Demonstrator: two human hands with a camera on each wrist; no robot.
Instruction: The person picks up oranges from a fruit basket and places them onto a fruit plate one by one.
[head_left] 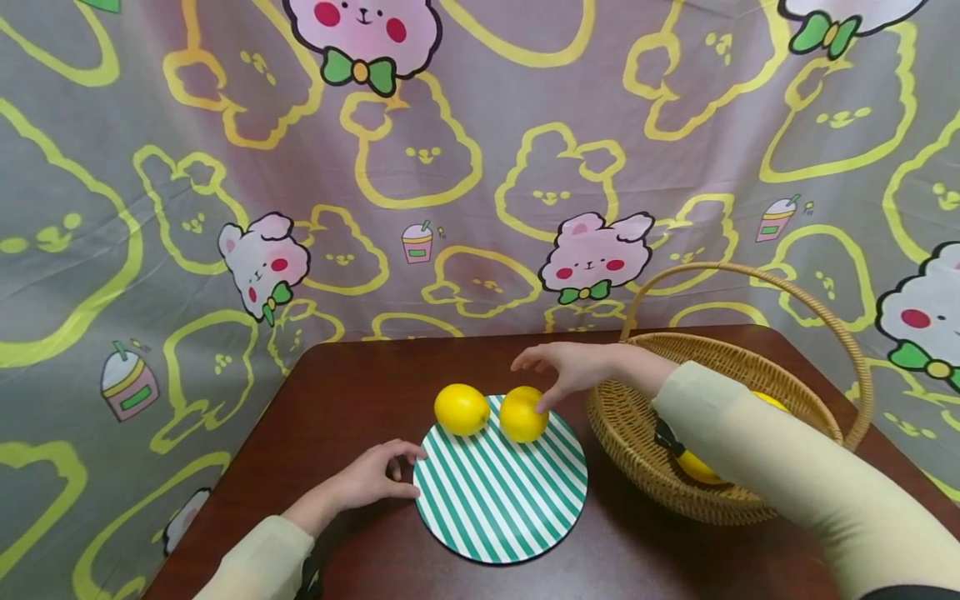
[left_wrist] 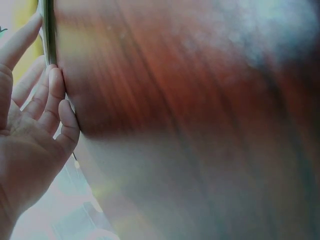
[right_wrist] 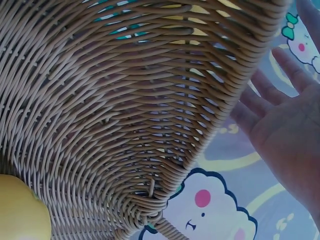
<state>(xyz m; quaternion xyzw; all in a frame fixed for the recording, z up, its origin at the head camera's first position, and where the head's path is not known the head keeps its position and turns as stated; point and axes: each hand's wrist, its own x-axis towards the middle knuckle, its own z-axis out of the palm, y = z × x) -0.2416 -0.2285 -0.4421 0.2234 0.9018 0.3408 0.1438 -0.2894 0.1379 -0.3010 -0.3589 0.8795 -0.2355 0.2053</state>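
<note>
A round green-and-white striped board [head_left: 498, 500] lies flat on the dark table. Two yellow fruits rest at its far edge: a lemon [head_left: 461, 409] on the left and a rounder yellow fruit [head_left: 523, 414] on the right. My left hand [head_left: 372, 477] is at the board's left rim, thumb and fingertips right at the edge; in the left wrist view its fingers [left_wrist: 56, 95] are lightly bent beside the rim. Over the right fruit hovers my right hand [head_left: 573, 369], its thumb tip overlapping the fruit and its other fingers spread beyond it. The right wrist view shows that hand's loose fingers past the basket rim.
A wicker basket [head_left: 630, 425] with a tall arched handle [head_left: 817, 308] stands at the right, under my right forearm. Inside it are yellow fruits [right_wrist: 22, 210], partly hidden by the sleeve. A cartoon-patterned cloth [head_left: 480, 225] hangs behind the table [head_left: 360, 375].
</note>
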